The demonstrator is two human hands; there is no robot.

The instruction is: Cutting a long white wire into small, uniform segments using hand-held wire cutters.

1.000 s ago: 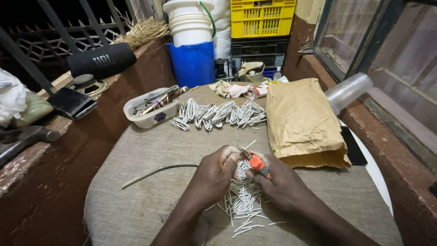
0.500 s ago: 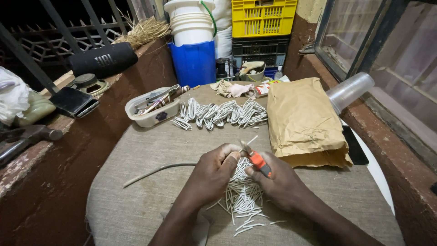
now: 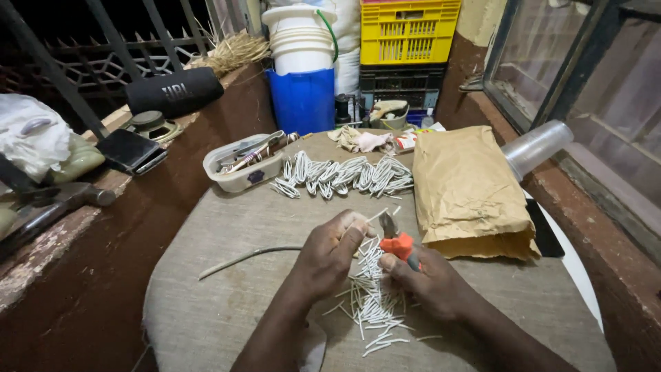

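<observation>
Nearest me, a heap of short pale wire pieces (image 3: 372, 303) lies on the bench's (image 3: 227, 275) coarse woven cloth, right under my hands. My right hand (image 3: 430, 282) has its grip clenched on orange-handled cutters (image 3: 398, 242); my left hand (image 3: 330, 251) pinches a thin pale wire (image 3: 377, 216) whose end meets the cutter's tip. A long grey wire (image 3: 241, 259) trails off left. To the right lies a crumpled brown paper bag (image 3: 468, 193). Farther off, looped white wire bundles (image 3: 344, 176) form a row beside a plastic tub (image 3: 241, 165) of tools, with a blue bucket (image 3: 303, 100) and a yellow crate (image 3: 410, 31) beyond
</observation>
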